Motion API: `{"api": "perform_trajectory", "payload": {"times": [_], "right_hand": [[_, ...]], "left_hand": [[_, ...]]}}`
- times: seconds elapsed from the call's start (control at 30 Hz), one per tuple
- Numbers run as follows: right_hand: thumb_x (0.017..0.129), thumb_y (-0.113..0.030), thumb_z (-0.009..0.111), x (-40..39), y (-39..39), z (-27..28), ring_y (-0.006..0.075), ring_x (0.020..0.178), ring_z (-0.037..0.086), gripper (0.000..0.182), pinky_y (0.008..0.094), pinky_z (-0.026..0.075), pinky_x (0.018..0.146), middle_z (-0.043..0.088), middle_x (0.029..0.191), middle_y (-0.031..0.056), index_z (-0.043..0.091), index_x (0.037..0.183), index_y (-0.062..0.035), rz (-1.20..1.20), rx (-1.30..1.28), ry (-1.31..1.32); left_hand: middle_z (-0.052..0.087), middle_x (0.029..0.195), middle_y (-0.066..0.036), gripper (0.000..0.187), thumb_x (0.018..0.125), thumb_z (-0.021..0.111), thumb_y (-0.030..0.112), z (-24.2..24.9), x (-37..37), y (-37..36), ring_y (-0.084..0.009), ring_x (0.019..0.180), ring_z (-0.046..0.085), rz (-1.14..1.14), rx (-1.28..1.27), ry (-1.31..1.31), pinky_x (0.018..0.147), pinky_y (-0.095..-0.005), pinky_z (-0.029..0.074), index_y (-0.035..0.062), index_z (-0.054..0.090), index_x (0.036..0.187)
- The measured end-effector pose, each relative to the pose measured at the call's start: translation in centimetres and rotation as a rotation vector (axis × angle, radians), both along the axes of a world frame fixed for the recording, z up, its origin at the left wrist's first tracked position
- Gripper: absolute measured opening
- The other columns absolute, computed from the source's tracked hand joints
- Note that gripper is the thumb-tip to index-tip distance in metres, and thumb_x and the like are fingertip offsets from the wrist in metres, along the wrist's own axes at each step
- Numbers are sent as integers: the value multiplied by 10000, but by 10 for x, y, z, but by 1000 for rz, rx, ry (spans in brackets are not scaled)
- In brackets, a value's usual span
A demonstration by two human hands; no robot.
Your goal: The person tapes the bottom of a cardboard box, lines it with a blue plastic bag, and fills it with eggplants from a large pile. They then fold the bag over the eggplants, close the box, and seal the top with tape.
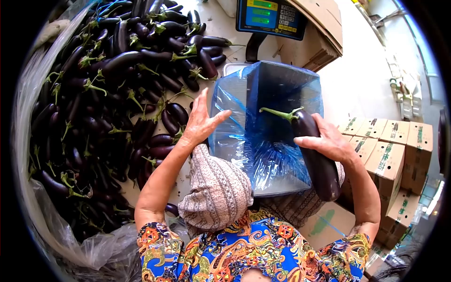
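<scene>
My right hand [329, 143] is wrapped round a large dark eggplant [314, 162], its green stem pointing left over a box [277, 192] lined with blue plastic film [232, 127]. The box stands in front of my knees, and its inside shows only film and shadow. With fingers spread and nothing in them, my left hand [201, 120] hovers at the box's left side, between it and a big heap of eggplants [122, 61]. The heap's closest eggplants lie just beyond my left fingers.
Behind the box, a scale display [270, 16] stands on a post. Flattened cardboard [319, 23] leans beside it. Closed cartons [394, 150] are stacked at the right. Clear plastic sheeting [42, 207] edges the heap on the left.
</scene>
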State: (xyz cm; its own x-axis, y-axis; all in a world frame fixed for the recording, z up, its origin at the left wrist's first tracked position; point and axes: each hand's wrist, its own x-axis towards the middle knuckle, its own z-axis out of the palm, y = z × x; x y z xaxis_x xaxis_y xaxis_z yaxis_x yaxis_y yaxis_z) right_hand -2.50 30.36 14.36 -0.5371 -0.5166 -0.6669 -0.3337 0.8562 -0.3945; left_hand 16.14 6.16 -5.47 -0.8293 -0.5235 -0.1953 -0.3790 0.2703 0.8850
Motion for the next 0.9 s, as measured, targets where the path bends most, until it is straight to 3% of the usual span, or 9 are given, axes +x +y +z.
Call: {"api": "perform_trajectory", "payload": {"times": [0.1, 0.2, 0.33, 0.5, 0.57, 0.7, 0.83, 0.87, 0.9], "right_hand": [[736, -626, 678, -2, -5, -17, 384, 960, 653, 820, 457, 499, 868, 644, 1040, 273, 491, 1235, -2, 98, 176, 120], [772, -640, 639, -8, -20, -54, 429, 971, 660, 876, 473, 507, 876, 658, 1031, 302, 451, 1249, 71, 195, 205, 182], [800, -625, 614, -7, -55, -124, 430, 1006, 654, 863, 473, 513, 881, 665, 1042, 293, 458, 1246, 96, 202, 267, 322], [855, -524, 576, 2, -54, -233, 447, 893, 677, 806, 502, 543, 804, 676, 965, 287, 325, 1328, 79, 181, 164, 390], [862, -534, 559, 12, -50, -234, 452, 857, 679, 793, 514, 548, 778, 674, 936, 290, 330, 1317, 74, 271, 146, 429], [876, -475, 567, -4, -62, -201, 463, 833, 673, 742, 532, 543, 745, 665, 918, 306, 334, 1308, 81, 133, 131, 481], [852, -313, 619, 8, -59, -220, 479, 839, 660, 737, 546, 538, 749, 662, 927, 291, 267, 1387, 52, -3, 29, 480], [816, -214, 655, 21, -54, -234, 480, 934, 633, 833, 545, 533, 783, 606, 1069, 306, 177, 1456, 22, 5, 36, 415], [799, -184, 674, 32, -43, -272, 488, 1081, 562, 919, 546, 506, 867, 499, 1221, 321, 103, 1500, -15, 73, -46, 415]], "left_hand": [[450, 1398, -292, 1009, 781, 745, 529, -41, 0, 10, -365, 1305, 460, -44, 286, 4, 1102, -416, 353, -53, 281, 1462], [515, 1353, -213, 971, 808, 768, 472, -35, -3, 14, -266, 1226, 527, -120, 497, -27, 1039, -369, 418, -39, 278, 1471], [567, 1291, -184, 849, 826, 757, 439, -32, -2, 14, -247, 1183, 554, -109, 485, -4, 1016, -356, 431, -29, 366, 1416], [581, 1258, -168, 748, 843, 749, 397, -41, 3, 13, -224, 1154, 555, -101, 635, 88, 1007, -345, 430, -22, 426, 1373], [586, 1251, -151, 720, 850, 751, 356, -36, 4, 11, -207, 1137, 559, -89, 711, 96, 997, -333, 435, -21, 426, 1370], [587, 1263, -118, 655, 896, 713, 222, -26, 0, 10, -185, 1136, 570, -107, 823, 81, 985, -322, 458, 12, 365, 1409], [600, 1230, -100, 592, 885, 718, 190, -22, -2, 14, -172, 1110, 571, -59, 928, 126, 976, -315, 458, 6, 418, 1361], [605, 1211, -97, 566, 878, 723, 167, -27, -2, 13, -165, 1099, 570, -70, 911, 143, 972, -313, 458, 3, 438, 1339], [606, 1219, -104, 586, 870, 728, 144, -78, 3, 20, -165, 1096, 575, -3, 843, 147, 975, -317, 457, -1, 428, 1353]]}}
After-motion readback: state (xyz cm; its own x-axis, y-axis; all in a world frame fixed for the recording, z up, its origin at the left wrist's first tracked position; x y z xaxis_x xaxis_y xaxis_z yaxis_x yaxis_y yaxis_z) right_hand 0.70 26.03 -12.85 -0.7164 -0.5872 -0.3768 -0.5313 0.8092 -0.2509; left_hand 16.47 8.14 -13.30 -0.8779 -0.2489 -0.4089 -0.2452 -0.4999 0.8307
